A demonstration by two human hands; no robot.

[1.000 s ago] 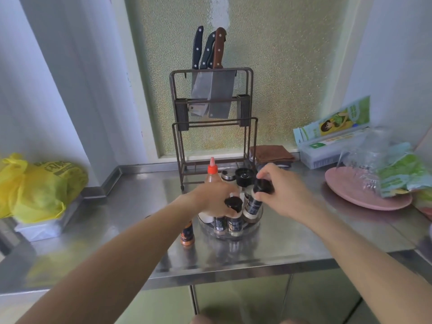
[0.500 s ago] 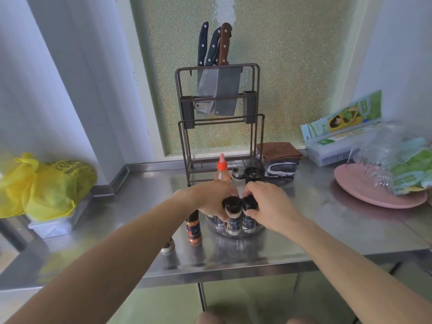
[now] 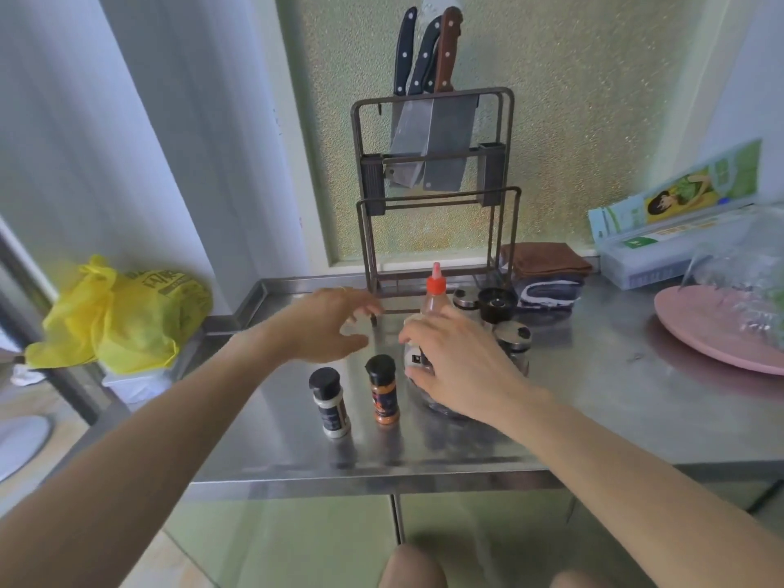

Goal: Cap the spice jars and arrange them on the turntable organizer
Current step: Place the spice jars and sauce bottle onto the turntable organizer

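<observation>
The left hand (image 3: 329,326) is off the jars now, lifted away to the left with its fingers (image 3: 360,309) spread and empty. The right hand (image 3: 456,367) has dropped lower over the turntable organizer (image 3: 441,411), covering the jars it gripped before.

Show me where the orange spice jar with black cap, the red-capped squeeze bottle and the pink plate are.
Orange spice jar with black cap (image 3: 384,398): head view, label.
Red-capped squeeze bottle (image 3: 435,285): head view, cap.
Pink plate (image 3: 695,328): head view, bare rim.
</observation>
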